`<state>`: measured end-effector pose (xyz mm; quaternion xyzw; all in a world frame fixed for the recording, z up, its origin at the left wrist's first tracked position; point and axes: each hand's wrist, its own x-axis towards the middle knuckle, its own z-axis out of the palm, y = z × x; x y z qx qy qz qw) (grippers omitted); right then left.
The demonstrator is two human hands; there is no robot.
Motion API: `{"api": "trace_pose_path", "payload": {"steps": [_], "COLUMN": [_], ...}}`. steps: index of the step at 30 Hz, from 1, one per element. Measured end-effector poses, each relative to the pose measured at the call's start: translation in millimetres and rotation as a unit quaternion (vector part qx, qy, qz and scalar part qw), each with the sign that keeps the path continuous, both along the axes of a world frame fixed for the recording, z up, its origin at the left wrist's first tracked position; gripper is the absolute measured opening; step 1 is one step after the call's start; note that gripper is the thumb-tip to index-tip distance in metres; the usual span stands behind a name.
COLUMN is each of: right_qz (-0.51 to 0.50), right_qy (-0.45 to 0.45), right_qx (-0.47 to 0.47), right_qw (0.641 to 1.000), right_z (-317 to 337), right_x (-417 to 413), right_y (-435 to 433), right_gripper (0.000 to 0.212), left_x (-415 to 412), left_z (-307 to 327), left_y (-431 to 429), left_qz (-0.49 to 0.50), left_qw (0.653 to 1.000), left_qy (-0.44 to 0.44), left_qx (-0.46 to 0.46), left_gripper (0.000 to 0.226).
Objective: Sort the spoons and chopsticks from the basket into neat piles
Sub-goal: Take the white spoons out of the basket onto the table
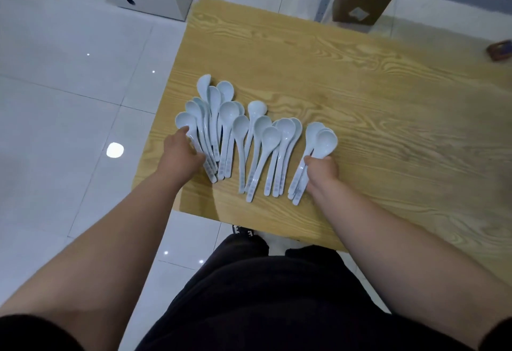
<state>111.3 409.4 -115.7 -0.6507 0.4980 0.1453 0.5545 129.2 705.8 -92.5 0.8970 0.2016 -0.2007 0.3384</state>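
Pale blue spoons (243,134) lie fanned out middle-left of the frame on the wooden table (360,87), bowls pointing up-frame; left hand (181,154) lies spread against the leftmost handles, fingers fairly straight, not wrapped round anything; right hand (322,170) is curled tight round the rightmost spoons (325,140), fingertips hidden underneath; can't really count that bunch, the handles overlap.

We see through one wide-angle head camera, close above the wooden table (360,87), facing forward and steeply down, with white floor tiles (69,87) at nine o'clock.
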Motion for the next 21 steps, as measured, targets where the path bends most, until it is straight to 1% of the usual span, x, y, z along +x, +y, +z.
{"api": "trace_pose_path", "payload": {"steps": [3,6,10,13,17,19,21], "right_qz": [0.013,0.080,0.135,0.170,0.175,0.170,0.177], "right_qy": [0.012,0.011,0.010,0.015,-0.006,-0.018,-0.023], "right_qx": [-0.021,-0.058,-0.094,-0.115,-0.138,-0.153,-0.172], "right_qw": [1.000,0.995,0.986,0.979,0.975,0.973,0.969], "right_z": [-0.5,1.5,5.3,8.7,11.6,12.2,12.4], "right_x": [4.2,12.0,20.1,23.8,15.5,8.2,2.4], "right_y": [6.1,10.8,17.3,19.6,16.1,12.2,8.4], "right_gripper": [0.028,0.019,0.005,0.010,0.006,0.014,0.013], "left_x": [8.5,12.0,14.3,13.5,6.0,2.1,-0.5], "left_z": [-7.1,-11.0,-14.2,-15.1,-15.2,-15.0,-13.8], "left_y": [-0.3,-1.6,0.3,5.1,6.8,5.8,3.9], "left_qz": [-0.047,-0.086,-0.106,-0.137,-0.165,-0.182,-0.193], "left_qw": [0.999,0.996,0.994,0.988,0.984,0.980,0.978], "left_qy": [-0.002,-0.011,-0.021,-0.032,-0.058,-0.065,-0.067], "left_qx": [0.005,0.015,0.035,0.069,0.046,0.038,0.034], "left_gripper": [0.074,0.065,0.062,0.063,0.067,0.065,0.062]}}
